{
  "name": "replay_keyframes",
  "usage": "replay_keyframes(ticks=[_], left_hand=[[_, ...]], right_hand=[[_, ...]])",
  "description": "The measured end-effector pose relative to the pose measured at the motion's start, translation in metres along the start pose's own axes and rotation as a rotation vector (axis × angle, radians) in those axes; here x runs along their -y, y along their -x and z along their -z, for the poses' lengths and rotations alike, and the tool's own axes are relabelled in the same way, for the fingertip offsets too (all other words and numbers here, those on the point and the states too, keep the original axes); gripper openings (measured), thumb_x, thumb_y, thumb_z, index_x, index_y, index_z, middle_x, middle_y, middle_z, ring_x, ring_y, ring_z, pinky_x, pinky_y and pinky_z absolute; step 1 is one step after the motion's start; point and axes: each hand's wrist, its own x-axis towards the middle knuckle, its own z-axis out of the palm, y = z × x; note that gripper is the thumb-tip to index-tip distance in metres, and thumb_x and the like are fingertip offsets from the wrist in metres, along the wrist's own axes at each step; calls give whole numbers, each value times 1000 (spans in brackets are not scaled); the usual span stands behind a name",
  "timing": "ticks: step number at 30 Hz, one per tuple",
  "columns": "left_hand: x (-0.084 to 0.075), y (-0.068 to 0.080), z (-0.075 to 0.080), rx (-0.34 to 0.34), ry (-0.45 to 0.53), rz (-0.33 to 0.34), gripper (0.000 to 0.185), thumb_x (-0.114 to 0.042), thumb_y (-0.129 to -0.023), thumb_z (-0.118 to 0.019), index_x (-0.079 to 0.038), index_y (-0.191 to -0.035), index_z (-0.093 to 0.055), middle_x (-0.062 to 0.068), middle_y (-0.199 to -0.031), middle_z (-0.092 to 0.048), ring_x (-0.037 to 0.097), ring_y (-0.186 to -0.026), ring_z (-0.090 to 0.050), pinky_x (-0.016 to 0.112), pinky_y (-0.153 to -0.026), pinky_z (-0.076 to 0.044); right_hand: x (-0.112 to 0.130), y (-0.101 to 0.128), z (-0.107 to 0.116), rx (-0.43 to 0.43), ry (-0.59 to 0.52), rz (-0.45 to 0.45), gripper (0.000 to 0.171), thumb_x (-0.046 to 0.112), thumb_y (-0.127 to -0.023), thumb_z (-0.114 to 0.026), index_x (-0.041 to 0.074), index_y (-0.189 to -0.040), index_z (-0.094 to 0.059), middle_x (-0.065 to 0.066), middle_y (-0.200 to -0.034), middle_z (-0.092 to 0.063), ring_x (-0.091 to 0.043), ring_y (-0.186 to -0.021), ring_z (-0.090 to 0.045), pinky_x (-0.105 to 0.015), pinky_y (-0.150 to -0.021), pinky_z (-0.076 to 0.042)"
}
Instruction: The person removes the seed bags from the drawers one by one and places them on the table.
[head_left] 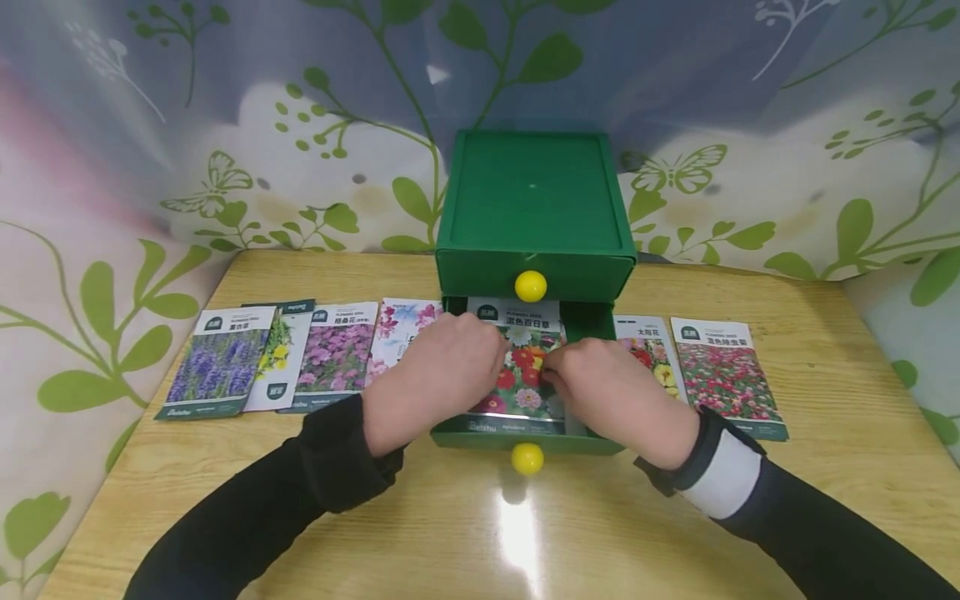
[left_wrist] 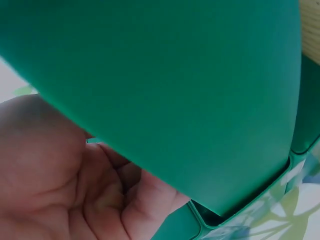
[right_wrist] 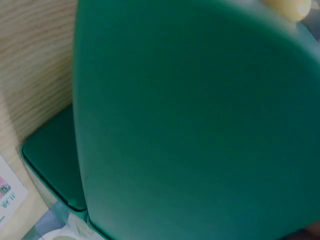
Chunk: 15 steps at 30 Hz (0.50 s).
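A green drawer box stands on the table, its lower drawer pulled out toward me. Inside that drawer lies a seed packet with red, pink and white flowers, face up. My left hand pinches the packet near its left edge; from the right, my right hand holds it with curled fingers. In the left wrist view, the drawer's green side partly hides the curled fingers. Drawer plastic fills most of the right wrist view, leaving only a sliver of hand at the lower right corner.
Left of the box, a row of seed packets includes a lavender one and a pink-flowered one. Two more, a mixed-flower packet and a red-pink packet, lie to the right. Yellow knobs mark the upper drawer and the lower one.
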Motion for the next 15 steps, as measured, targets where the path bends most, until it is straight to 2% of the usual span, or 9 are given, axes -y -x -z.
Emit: replay_keyframes(ticks=[6,10,15], left_hand=[[-1,-2,-1,69,-110,26,13,-15,-90,-73,-11,-78,-72,-1,-62,-57,14,-58,-55,26,-55,-49],[-4,-4,-1,94,-136,32,10,-16,-90,-73,-10,-83,-73,1,-66,-61,17,-61,-59,30,-57,-53],[-5,-5,-2,110,-140,30,13,-18,-92,-70,-9,-85,-74,2,-67,-61,18,-60,-58,30,-55,-53]], right_hand=[[-1,0,2,-31,43,-18,14,9,-93,-71,8,-79,-69,4,-63,-54,-10,-57,-53,-27,-52,-46],[-2,1,3,-67,111,-20,12,5,-91,-72,3,-80,-68,-1,-64,-55,-15,-59,-59,-30,-52,-50],[-2,1,3,-48,156,-26,9,5,-90,-71,0,-84,-69,-3,-62,-54,-14,-55,-57,-30,-48,-48]])
